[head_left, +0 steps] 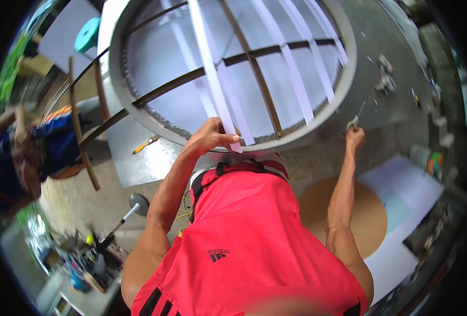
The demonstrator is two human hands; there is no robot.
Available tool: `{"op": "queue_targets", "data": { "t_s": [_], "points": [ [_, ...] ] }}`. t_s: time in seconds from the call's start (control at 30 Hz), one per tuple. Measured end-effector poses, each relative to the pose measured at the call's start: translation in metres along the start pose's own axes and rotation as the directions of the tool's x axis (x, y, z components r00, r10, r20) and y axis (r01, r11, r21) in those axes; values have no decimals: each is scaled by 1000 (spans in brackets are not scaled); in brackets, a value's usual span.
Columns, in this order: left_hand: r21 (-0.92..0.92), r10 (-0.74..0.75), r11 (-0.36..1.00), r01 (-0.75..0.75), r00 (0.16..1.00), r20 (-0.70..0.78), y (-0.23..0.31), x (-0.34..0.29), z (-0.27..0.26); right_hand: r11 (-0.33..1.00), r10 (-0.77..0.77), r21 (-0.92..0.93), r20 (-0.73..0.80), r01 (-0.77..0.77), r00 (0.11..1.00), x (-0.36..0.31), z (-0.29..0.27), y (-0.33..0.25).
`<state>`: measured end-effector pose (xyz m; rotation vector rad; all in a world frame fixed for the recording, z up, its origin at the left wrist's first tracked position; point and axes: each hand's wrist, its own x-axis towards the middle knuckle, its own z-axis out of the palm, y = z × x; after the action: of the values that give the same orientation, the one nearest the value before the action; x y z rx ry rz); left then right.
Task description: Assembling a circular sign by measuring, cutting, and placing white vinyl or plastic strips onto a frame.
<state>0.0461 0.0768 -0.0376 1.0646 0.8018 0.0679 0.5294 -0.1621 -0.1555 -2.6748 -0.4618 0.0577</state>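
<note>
At twelve o'clock of the view, a round frame lay upon the table. The left hand was closed, thumb and fingers on the near end of a white strip, at the frame's six o'clock. The right hand, at its four o'clock, gripped a pale tool. An orange tool lay near its eight o'clock.

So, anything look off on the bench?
Mildly: the white strip in the left hand overlaps the near rim of the ring, while the strips to its right end inside it. Also, a crumpled-looking heap sits loose on the metal table, right of the ring.
</note>
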Motion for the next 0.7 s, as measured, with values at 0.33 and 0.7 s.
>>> {"op": "queue_targets", "data": {
  "t_s": [0.33, 0.7],
  "points": [
    [-46, -7, 999, -3, 975, -222, -11, 7, 10, 820, -486, 304, -81, 486, 870, 49, -36, -173],
    [136, -141, 973, 188, 945, -295, -24, 7, -23, 678, -735, 706, 662, 208, 149, -189, 50, -395]
  ]
}}
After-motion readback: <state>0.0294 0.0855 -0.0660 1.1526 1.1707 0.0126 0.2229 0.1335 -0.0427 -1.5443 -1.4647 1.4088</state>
